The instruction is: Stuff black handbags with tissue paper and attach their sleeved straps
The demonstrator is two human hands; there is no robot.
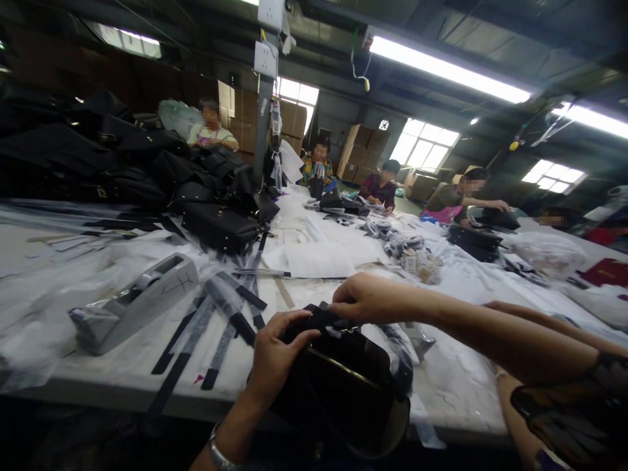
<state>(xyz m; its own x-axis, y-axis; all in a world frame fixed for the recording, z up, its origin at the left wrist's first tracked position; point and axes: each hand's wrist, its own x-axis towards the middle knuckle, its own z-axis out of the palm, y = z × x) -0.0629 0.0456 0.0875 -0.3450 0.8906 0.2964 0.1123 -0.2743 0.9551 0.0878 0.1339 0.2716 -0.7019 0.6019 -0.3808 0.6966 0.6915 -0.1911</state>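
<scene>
A black handbag (338,399) with a gold zipper (343,366) sits at the near edge of the table, its body tilted towards me. My left hand (275,356), with a silver band at the wrist, pinches the bag's top edge at its left side between thumb and fingers. Reaching in from the right, my right hand (360,297) is closed on a black strap or flap at the top of the same bag. Its fingertips are partly hidden, so the exact piece is unclear. Wrapped material (402,360) lies along the bag's right side.
A grey tape dispenser (142,297) stands at the left, beside plastic-wrapped black strips (216,327). Black handbags (220,222) are heaped behind. White sheets (318,258) cover the middle of the table (275,288). A neighbour's arm (540,317) is close at the right; several people work further back.
</scene>
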